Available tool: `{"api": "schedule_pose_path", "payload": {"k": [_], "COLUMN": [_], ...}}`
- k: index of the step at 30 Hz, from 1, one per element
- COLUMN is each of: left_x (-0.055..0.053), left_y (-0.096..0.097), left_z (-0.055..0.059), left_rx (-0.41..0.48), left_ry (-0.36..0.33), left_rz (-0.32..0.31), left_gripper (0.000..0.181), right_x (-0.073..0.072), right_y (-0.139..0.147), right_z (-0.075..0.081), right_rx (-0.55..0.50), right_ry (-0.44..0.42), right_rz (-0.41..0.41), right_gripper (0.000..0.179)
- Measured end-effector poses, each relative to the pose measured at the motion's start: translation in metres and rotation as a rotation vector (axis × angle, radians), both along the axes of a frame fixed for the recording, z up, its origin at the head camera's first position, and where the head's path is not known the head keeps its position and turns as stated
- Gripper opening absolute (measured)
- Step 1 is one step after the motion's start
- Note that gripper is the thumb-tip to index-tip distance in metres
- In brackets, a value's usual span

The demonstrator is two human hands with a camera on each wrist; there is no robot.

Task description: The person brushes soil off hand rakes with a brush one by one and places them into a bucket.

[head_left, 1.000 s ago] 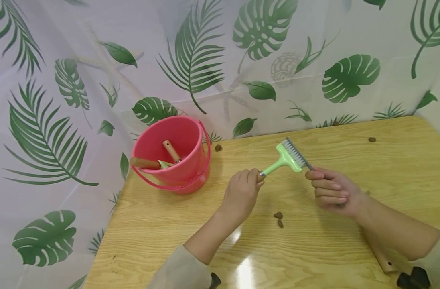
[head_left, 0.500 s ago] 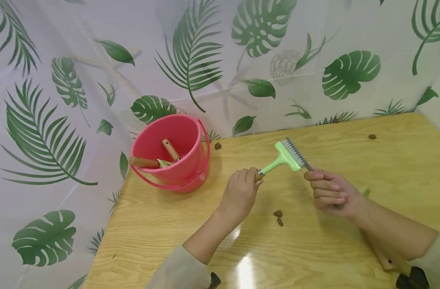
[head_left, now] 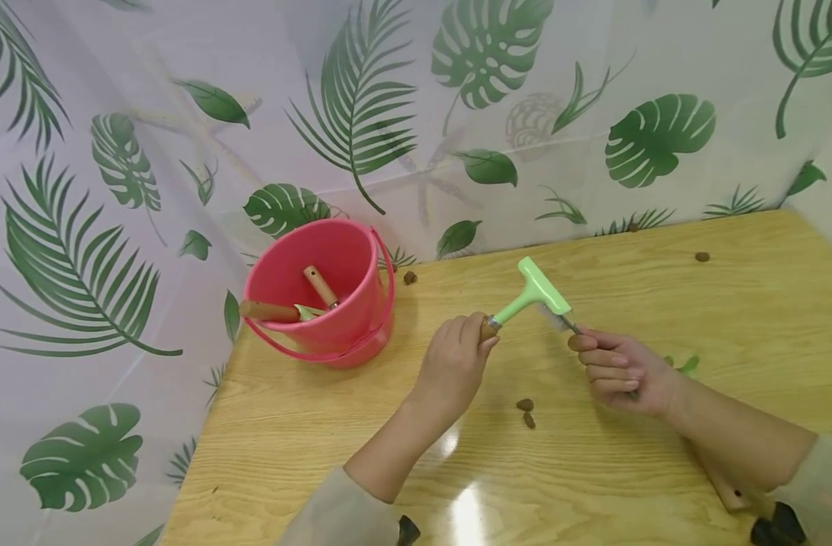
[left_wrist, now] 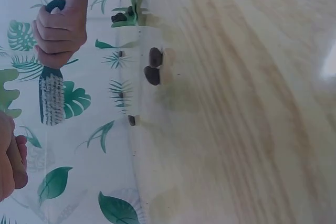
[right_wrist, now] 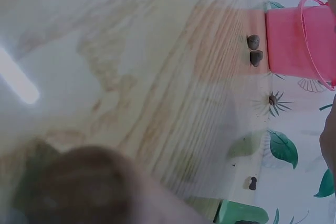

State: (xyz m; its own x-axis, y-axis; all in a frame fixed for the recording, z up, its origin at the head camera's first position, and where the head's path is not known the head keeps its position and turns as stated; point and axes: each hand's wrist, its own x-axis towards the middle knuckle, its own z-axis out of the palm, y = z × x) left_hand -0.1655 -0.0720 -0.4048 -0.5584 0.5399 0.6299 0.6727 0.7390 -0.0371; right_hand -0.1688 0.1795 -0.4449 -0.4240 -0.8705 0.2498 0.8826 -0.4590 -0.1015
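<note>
My left hand [head_left: 450, 371] grips the wooden handle of a small light-green rake [head_left: 535, 288], its T-shaped head raised above the table. In the left wrist view, the rake's blunt teeth [left_wrist: 9, 94] show at the left edge. My right hand [head_left: 627, 375] holds a dark-handled brush [head_left: 554, 317] with pale bristles, which sits right at the near side of the rake head and is partly hidden by it. The bristles [left_wrist: 51, 99] are speckled dark in the left wrist view.
A pink bucket [head_left: 361, 334] with wooden-handled tools stands at the back left. Brown pebbles [head_left: 525, 405] lie on the wooden table [head_left: 306, 455]. Another tool, with a green head [head_left: 690, 365] and wooden handle [head_left: 733, 497], lies partly hidden beneath my right forearm. A leaf-print sheet hangs behind.
The brush has moved from the far side of the rake head, where its bristles faced the rake, down to the near side. My right hand has shifted slightly left and down.
</note>
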Motion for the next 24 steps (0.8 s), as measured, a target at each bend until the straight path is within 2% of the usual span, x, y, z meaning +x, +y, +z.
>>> {"api": "schedule_pose_path", "payload": {"k": [5,14,17,21,24], "left_x": [-0.001,0.003,0.003,0.007,0.011], "left_y": [-0.002,-0.006,-0.011,-0.02,-0.027], "left_z": [0.007,0.004,0.005,0.011,0.015], "left_rx": [0.002,-0.005,-0.004,-0.016,-0.038], "left_ry": [0.019,-0.059,-0.098,-0.125,-0.127], "left_rz": [0.017,-0.024,-0.034,-0.043,-0.049], "left_gripper": [0.024,0.022,0.022,0.024,0.025], "right_x": [0.0,0.004,0.005,0.008,0.011], "right_y": [-0.001,0.006,0.012,0.018,0.021], "right_z": [-0.002,-0.005,-0.003,-0.001,0.002], "right_rx": [0.023,0.108,0.24,0.48,0.622], "right_ry": [-0.001,0.091,0.182,0.374,0.507], "right_rz": [-0.002,-0.02,-0.08,-0.172,-0.231], "right_gripper": [0.04,0.04,0.04,0.046,0.044]}}
